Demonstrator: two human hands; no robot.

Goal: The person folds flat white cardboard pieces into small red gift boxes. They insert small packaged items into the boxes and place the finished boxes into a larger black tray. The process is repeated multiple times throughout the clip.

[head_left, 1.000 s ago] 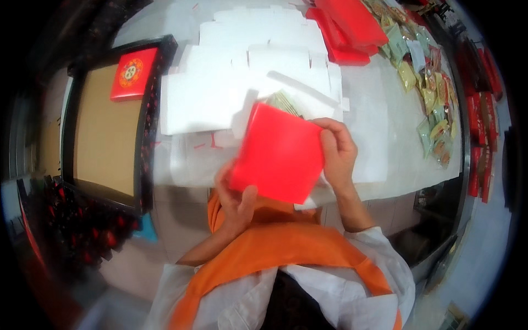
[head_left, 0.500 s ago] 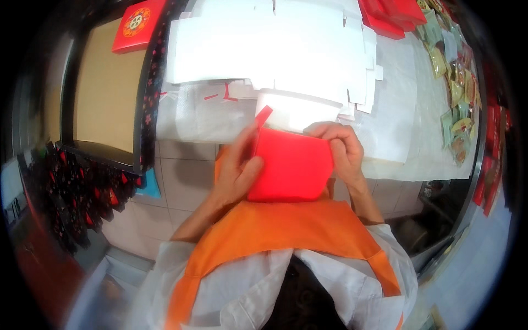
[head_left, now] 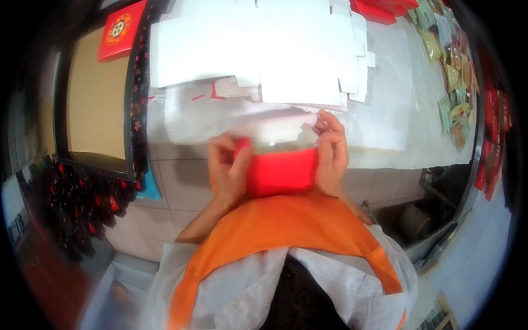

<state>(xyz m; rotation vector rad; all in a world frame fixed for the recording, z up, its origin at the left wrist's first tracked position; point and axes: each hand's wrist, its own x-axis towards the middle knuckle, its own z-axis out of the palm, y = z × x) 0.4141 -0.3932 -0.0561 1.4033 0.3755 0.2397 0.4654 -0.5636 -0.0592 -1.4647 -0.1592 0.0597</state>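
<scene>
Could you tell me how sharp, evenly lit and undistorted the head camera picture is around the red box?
Head view: strong fisheye bending, with the table edge curving and black corners. The white flat cartons are overexposed, nearly featureless. The red box, held by the left hand and right hand, looks soft and oversaturated. The rim areas are dim and blurred.

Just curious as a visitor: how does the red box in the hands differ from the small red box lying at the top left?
The held red box is plain-faced, open at the top and gripped by both hands; the top-left red box carries a round yellow emblem, looks closed and lies flat, untouched, on a brown board. Both are red.
</scene>
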